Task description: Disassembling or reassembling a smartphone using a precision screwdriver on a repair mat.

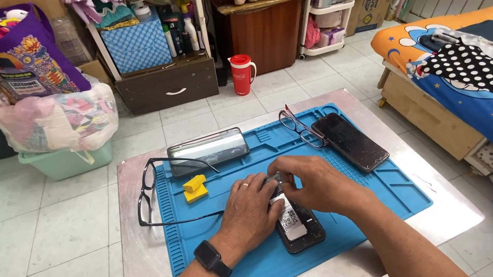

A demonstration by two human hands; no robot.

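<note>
Opened phone [297, 222] lies back-up on the blue repair mat [395, 190] near table centre, left hand [251, 211] gripping its left edge, right hand [314, 184] fingers pinched over its far end, both touching it.

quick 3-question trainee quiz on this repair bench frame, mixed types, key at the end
1. True or false: both hands, left hand and right hand, are on the opened phone.
2. Which lies at the blue mat's upper right? A) yellow blocks B) intact dark phone C) red jug
3. Fill in: the black glasses lie at the mat's ____ edge.

Key: 1 true; 2 B, the intact dark phone; 3 left.
</note>
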